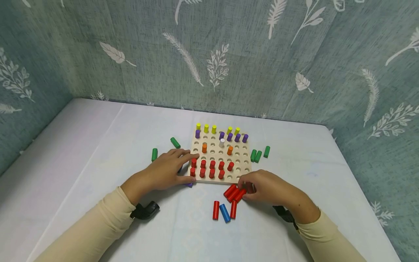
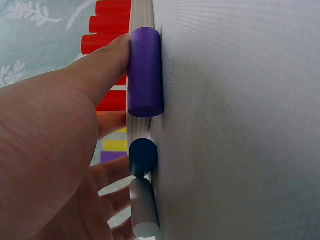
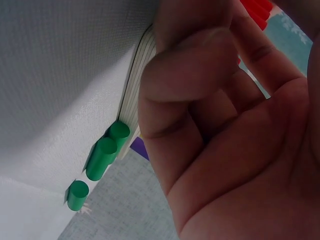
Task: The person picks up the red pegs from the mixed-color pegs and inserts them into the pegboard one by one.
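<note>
A light wooden pegboard [image 1: 212, 181] lies on the white table, with red, orange, white, purple and yellow pegs upright in its holes. Over its left edge rests my left hand [image 1: 170, 167], index finger on the board and thumb at the near corner. A purple peg [image 2: 146, 72] lies below that thumb in the left wrist view; a dark blue peg [image 2: 143, 156] and a pale grey one [image 2: 144, 207] lie near the other fingers. My right hand [image 1: 265, 185], fingers curled, pinches a red peg [image 1: 240, 195] at the near right corner; its fingertips are hidden in the right wrist view.
More red pegs [image 1: 230, 190] lie loose before the board, with a blue peg [image 1: 224, 213] between two red ones nearer me. Green pegs lie right [image 1: 258, 156] and left [image 1: 154, 154] of the board. A leaf-patterned cloth [image 1: 248, 65] hangs behind the table.
</note>
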Tool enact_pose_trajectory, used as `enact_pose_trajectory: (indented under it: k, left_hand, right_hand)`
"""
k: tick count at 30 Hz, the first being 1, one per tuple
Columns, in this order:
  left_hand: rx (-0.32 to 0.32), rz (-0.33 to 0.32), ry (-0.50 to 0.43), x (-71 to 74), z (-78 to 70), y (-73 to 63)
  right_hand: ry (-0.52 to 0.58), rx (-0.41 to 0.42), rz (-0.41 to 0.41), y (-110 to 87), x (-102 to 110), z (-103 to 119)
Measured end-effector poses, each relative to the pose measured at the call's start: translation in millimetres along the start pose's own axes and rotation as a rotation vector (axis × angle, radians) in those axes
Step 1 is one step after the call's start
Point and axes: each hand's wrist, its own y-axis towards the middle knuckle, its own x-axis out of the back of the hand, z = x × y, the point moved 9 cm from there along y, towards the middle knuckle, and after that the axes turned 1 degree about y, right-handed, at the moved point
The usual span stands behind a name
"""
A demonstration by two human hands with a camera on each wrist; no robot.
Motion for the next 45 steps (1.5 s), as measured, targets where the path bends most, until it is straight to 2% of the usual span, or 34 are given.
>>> enact_pose_trajectory:
  k: [6,12,18,23,29,35,41,45]
  left_hand:
    - [0.004,-0.015,0.002,1.5,0.5,0.7]
    - [0.007,0.001,0.004,-2.1,0.3,0.0]
    - [0.001,-0.020,-0.002,0.5,0.0,-0.5]
    - [-0.001,0.004,-0.002,-3.6,0.0,-1.7]
    - [0.000,-0.014,-0.001,-1.3,-0.2,-0.7]
    - [0.004,0.002,-0.003,-4.0,0.8,-1.1]
    - [-0.002,-0.022,0.001,0.9,0.5,-0.1]
    - [-0.001,-0.012,0.002,0.5,0.3,0.0]
  right_hand:
    - [-0.012,0.015,-0.018,0.9,0.9,0.0]
    - [-0.001,0.010,0.008,1.6,-3.7,-0.6]
    - [-0.021,0.017,-0.005,3.3,-2.8,-1.0]
    - [-0.019,0.013,0.015,2.8,-6.9,-1.6]
    - [-0.035,0.015,0.002,3.0,-4.3,-1.1]
    - [-0.028,0.035,0.014,2.5,-4.3,1.3]
    - [-0.019,0.053,-0.009,2.1,0.4,4.0]
    - [-0.007,0.050,-0.007,1.8,0.9,5.1]
